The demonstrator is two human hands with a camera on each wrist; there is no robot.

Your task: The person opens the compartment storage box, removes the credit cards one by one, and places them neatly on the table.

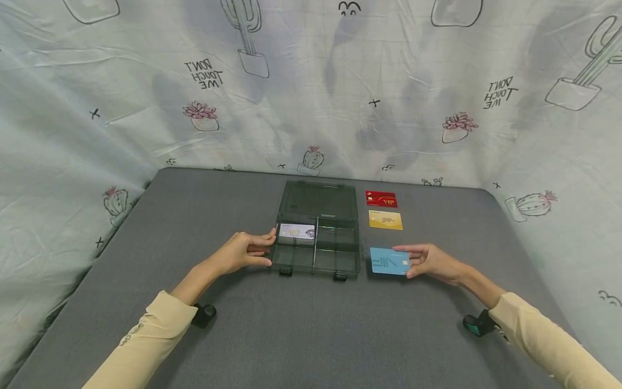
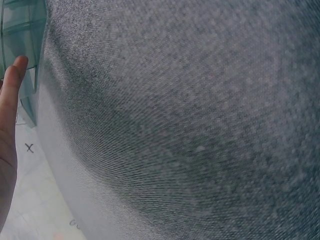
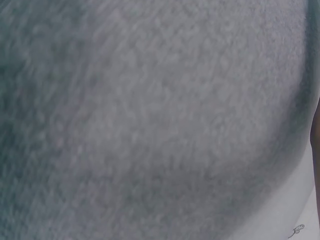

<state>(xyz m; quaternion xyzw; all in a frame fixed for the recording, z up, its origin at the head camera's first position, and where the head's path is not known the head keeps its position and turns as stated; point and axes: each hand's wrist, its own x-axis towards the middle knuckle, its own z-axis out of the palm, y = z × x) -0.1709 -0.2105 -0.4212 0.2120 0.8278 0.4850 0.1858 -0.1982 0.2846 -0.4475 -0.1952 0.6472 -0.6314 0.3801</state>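
A dark translucent compartment box [image 1: 337, 259] lies with its lid [image 1: 318, 199] folded back in the head view. A white VIP card [image 1: 297, 231] sits in its back left compartment. My left hand [image 1: 248, 250] holds the box's left side, thumb at the front corner and forefinger farther back; part of this hand [image 2: 9, 105] shows against the box wall in the left wrist view. Right of the box, my right hand [image 1: 430, 262] pinches a light blue VIP card [image 1: 386, 261] by its right end. Only a dark sliver shows at the right wrist view's edge.
To the right of the box lie a red VIP card [image 1: 381, 199] and, nearer, a gold card [image 1: 385, 220]. Two latches stick out from the box's front edge. A grey cloth covers the table [image 1: 311, 335], and a printed curtain [image 1: 311, 97] hangs behind it.
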